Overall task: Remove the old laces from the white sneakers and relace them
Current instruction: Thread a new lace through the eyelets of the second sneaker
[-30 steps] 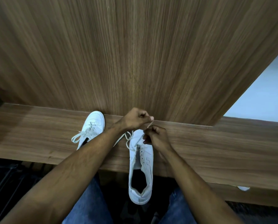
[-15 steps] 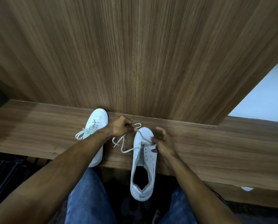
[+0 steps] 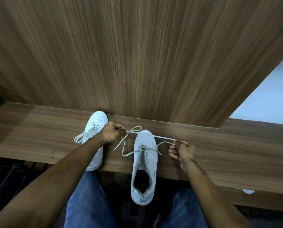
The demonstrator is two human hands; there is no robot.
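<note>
1. Head view: the right sneaker [image 3: 144,163] lies toe-away on the wooden counter [image 3: 228,155], its heel hanging over the near edge above jeans-clad knees [image 3: 88,203].
2. The left hand [image 3: 110,133] pinches the white lace [image 3: 155,136] between its fingers [image 3: 121,127]; the lace runs taut across the toe.
3. The right hand [image 3: 182,151], fingers curled, grips the lace's other stretch.
4. The second sneaker [image 3: 96,124], laced, sits partly under the left wrist, toe touching the wood panel [image 3: 137,55].
</note>
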